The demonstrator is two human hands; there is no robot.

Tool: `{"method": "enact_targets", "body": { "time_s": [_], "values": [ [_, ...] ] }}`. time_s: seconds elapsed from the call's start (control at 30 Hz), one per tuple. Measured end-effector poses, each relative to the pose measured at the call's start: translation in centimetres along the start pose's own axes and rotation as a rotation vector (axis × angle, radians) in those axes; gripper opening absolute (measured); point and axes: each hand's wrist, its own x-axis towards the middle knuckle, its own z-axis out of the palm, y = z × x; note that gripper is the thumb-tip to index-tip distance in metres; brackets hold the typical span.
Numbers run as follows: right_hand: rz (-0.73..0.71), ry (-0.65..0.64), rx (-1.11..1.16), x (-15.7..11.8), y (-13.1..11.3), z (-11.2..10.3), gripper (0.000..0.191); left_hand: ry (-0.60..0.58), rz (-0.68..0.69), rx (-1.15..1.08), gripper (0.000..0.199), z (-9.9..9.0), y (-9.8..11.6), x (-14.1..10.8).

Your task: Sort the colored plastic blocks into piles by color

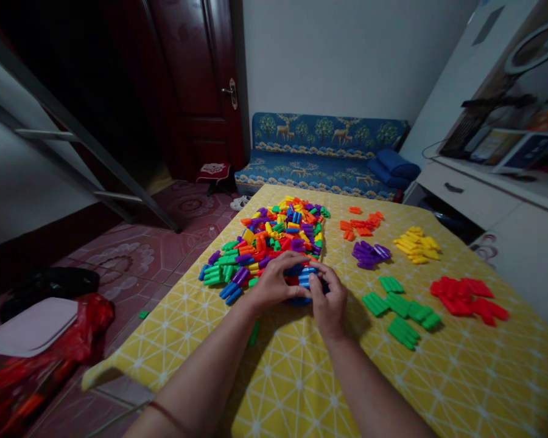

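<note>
Over the near edge of a mixed heap of bullet-shaped plastic building pieces (278,228), my two hands meet. My right hand (331,301) pinches blue plastic pieces (306,277) between thumb and fingers. Curled around the left side of the same blue pieces is my left hand (276,280), its thumb low and its fingers reaching over the top. More blue shows beneath my hands, partly hidden by them. To the right lie sorted groups: green pieces (398,306), purple pieces (369,254), orange pieces (363,225), yellow pieces (418,244) and red pieces (459,296).
A yellow patterned cloth (296,377) covers the table. Behind it stands a blue sofa (315,161); a white cabinet (493,207) is at the right. On the floor at left are a red plastic bag (95,319), a pale lid (34,325) and a ladder (105,164).
</note>
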Motion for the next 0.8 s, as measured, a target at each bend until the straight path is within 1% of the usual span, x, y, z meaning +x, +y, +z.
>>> {"method": "enact_targets", "body": {
  "time_s": [0.07, 0.13, 0.2, 0.3, 0.47, 0.53, 0.6, 0.67, 0.73, 0.8],
  "values": [
    [0.016, 0.022, 0.011, 0.0, 0.0, -0.3, 0.028, 0.018, -0.061, -0.134, 0.045, 0.0, -0.1, 0.1],
    [0.015, 0.016, 0.01, 0.1, -0.2, -0.5, 0.029, 0.052, -0.137, -0.241, 0.037, 0.1, -0.4, 0.1],
    [0.017, -0.027, 0.026, 0.2, -0.4, -0.5, 0.033, 0.094, -0.191, -0.327, 0.041, 0.2, -0.8, 0.0],
    [0.018, -0.076, 0.045, 0.3, -0.7, -0.4, 0.039, 0.162, -0.232, -0.414, 0.049, 0.6, -1.1, 0.1],
    [-0.031, -0.024, -0.014, 0.3, -0.8, -0.1, 0.035, 0.261, -0.311, -0.4, 0.043, 1.3, -0.7, 0.4],
    [0.002, 0.041, 0.04, 0.7, -0.6, -0.3, 0.035, 0.321, -0.315, -0.408, 0.042, 1.1, -0.7, 0.4],
    [0.066, 0.181, 0.134, 1.5, -0.5, -1.0, 0.036, 0.381, -0.339, -0.46, 0.046, 0.6, -0.9, 0.4],
    [0.107, 0.331, 0.2, 2.6, -0.3, -2.2, 0.037, 0.395, -0.371, -0.506, 0.049, 0.1, -1.1, 0.4],
    [0.105, 0.409, 0.22, 3.8, 0.0, -3.9, 0.038, 0.363, -0.366, -0.507, 0.048, -0.1, -1.2, 0.3],
    [0.093, 0.429, 0.21, 4.6, 0.3, -6.2, 0.038, 0.286, -0.354, -0.487, 0.046, 0.2, -1.2, 0.3]
  ]
}}
